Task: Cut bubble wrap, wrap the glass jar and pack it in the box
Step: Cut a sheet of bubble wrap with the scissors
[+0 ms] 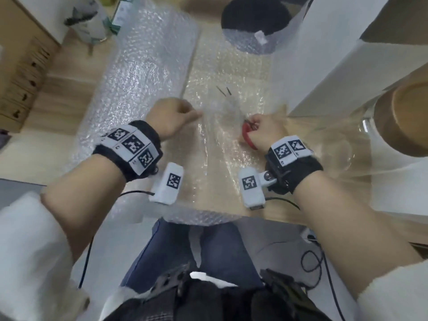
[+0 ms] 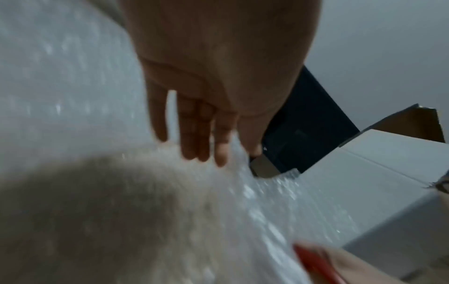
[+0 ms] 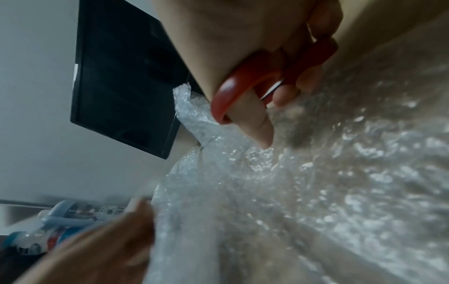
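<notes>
White fleece sleeves (image 1: 27, 228), black wristbands (image 1: 298, 172) with square-patterned white tags, blue jeans (image 1: 220, 246)

The bubble wrap (image 1: 208, 117) before you is clear plastic, dimpled and glinting. Under it the table (image 1: 58, 66) shows pale wood grain, matt. The scissors (image 1: 249, 133) in your right hand (image 1: 266, 130) have glossy red plastic handles (image 3: 243, 84); the blades are blurred. At three o'clock the jar (image 1: 370, 126) is smooth, shiny glass with a matt wooden lid (image 1: 410, 117). The box (image 2: 379, 182) at two o'clock is smooth white card outside, brown inside. At ten o'clock, brown corrugated cardboard (image 1: 20, 72). Your wrist straps (image 1: 148, 135) are black cloth.
</notes>
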Demonstrator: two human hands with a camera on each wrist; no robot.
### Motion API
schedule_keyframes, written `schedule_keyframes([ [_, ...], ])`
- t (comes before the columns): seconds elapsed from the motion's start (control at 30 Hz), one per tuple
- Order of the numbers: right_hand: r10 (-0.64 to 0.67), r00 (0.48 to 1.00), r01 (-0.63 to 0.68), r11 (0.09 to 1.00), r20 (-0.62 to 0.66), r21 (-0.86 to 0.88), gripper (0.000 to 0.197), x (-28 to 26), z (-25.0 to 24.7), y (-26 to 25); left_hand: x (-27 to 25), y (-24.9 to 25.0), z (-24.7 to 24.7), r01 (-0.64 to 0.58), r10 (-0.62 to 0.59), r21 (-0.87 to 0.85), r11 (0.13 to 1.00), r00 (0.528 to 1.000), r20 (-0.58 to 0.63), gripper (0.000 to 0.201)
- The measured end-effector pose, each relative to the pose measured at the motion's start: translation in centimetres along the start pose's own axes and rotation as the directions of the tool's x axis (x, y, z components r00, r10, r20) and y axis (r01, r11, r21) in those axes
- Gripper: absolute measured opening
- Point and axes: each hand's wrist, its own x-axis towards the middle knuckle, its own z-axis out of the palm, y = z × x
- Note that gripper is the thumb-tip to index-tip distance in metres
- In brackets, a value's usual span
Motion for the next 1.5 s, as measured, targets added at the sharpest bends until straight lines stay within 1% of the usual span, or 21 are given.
schedule_keyframes([
  [0.03,0.005,1.0,-0.005,1.0,-0.019,-0.01,0.016,-0.2,0.0,0.1,0.5,-0.7,-1.2,-0.102,0.107,0.056,0.993,0.99,-0.088,0.034],
  [0.07,0.018,0.999,-0.019,0.999,-0.045,-0.027,0.012,-0.4,0.0,0.3,1.3,-2.0,-2.1,-0.19,0.21,0.149,0.97,0.967,-0.14,0.033],
  [0.1,0.029,0.997,-0.033,0.998,-0.07,-0.047,0.011,-0.6,0.0,0.4,1.9,-3.5,-2.6,-0.221,0.26,0.279,0.934,0.96,-0.108,0.034],
  [0.13,0.045,0.994,-0.053,0.996,-0.104,-0.069,0.012,-0.9,0.1,0.6,2.4,-5.2,-2.7,-0.209,0.236,0.404,0.89,0.972,-0.016,0.041],
  [0.17,0.059,0.987,-0.074,0.993,-0.15,-0.093,0.014,-1.3,0.2,0.8,2.8,-7.1,-2.4,-0.163,0.139,0.493,0.855,0.987,0.086,0.051],
  [0.2,0.076,0.978,-0.101,0.987,-0.195,-0.125,0.016,-1.7,0.4,1.1,3.0,-8.8,-2.2,-0.111,0.03,0.538,0.836,0.987,0.156,0.06],
  [0.23,0.089,0.968,-0.128,0.979,-0.233,-0.16,0.017,-2.2,0.6,1.2,2.9,-10.4,-2.2,-0.073,-0.041,0.553,0.83,0.981,0.192,0.066],
  [0.3,0.119,0.952,-0.184,0.959,-0.283,-0.215,0.017,-3.1,0.9,1.3,2.5,-12.9,-2.8,-0.042,-0.078,0.532,0.846,0.977,0.201,0.072],
  [0.43,0.191,0.9,-0.292,0.932,-0.391,-0.216,0.024,-4.2,2.0,0.8,0.8,-15.6,-5.3,-0.001,-0.127,0.519,0.855,0.969,0.21,0.069],
  [0.6,0.226,0.781,-0.356,0.927,-0.583,-0.117,0.021,-5.0,3.7,0.0,0.4,-16.1,-5.9,-0.036,-0.091,0.489,0.871,0.968,0.234,0.068],
  [0.67,0.252,0.748,-0.398,0.91,-0.614,-0.111,0.02,-6.0,3.7,0.1,0.5,-15.9,-5.7,-0.023,-0.101,0.478,0.878,0.967,0.233,0.067],
  [0.73,0.273,0.729,-0.43,0.896,-0.628,-0.11,0.022,-6.9,3.5,0.1,0.7,-16.0,-5.5,-0.013,-0.106,0.474,0.88,0.969,0.224,0.067],
  [0.87,0.258,0.734,-0.458,0.871,-0.629,-0.177,0.028,-7.4,3.5,-0.3,0.8,-16.2,-5.1,-0.001,-0.106,0.479,0.878,0.975,0.195,0.065],
  [1.0,0.25,0.737,-0.464,0.863,-0.628,-0.201,0.024,-7.6,3.2,-0.5,0.8,-16.0,-4.8,0.005,-0.101,0.483,0.875,0.979,0.174,0.063],
  [1.13,0.256,0.748,-0.447,0.876,-0.613,-0.179,0.027,-7.3,3.8,-0.5,0.5,-15.1,-4.3,0.035,-0.116,0.464,0.885,0.982,0.147,0.063],
  [1.2,0.262,0.751,-0.428,0.892,-0.606,-0.145,0.027,-7.0,3.9,-0.5,0.8,-14.2,-3.8,0.036,-0.086,0.483,0.875,0.993,0.082,0.062],
  [1.27,0.274,0.753,-0.409,0.907,-0.599,-0.1,0.028,-6.8,3.7,-0.5,1.5,-13.2,-3.4,-0.062,0.06,0.54,0.839,0.998,0.023,0.063],
  [1.3,0.279,0.753,-0.399,0.914,-0.595,-0.077,0.028,-6.6,3.6,-0.5,2.0,-12.6,-3.3,-0.146,0.144,0.557,0.817,0.988,0.049,0.066],
  [1.37,0.277,0.748,-0.376,0.926,-0.603,-0.041,0.029,-6.4,3.5,-0.9,3.2,-11.6,-3.4,-0.311,0.263,0.555,0.771,0.95,0.168,0.074],
  [1.43,0.235,0.744,-0.325,0.945,-0.626,-0.031,0.028,-5.9,3.5,-1.2,4.5,-10.8,-3.0,-0.39,0.289,0.556,0.734,0.92,0.264,0.078],
  [1.5,0.195,0.753,-0.26,0.966,-0.629,-0.011,0.026,-5.6,3.8,-1.7,5.2,-10.2,-2.5,-0.401,0.278,0.53,0.747,0.913,0.3,0.077],
])
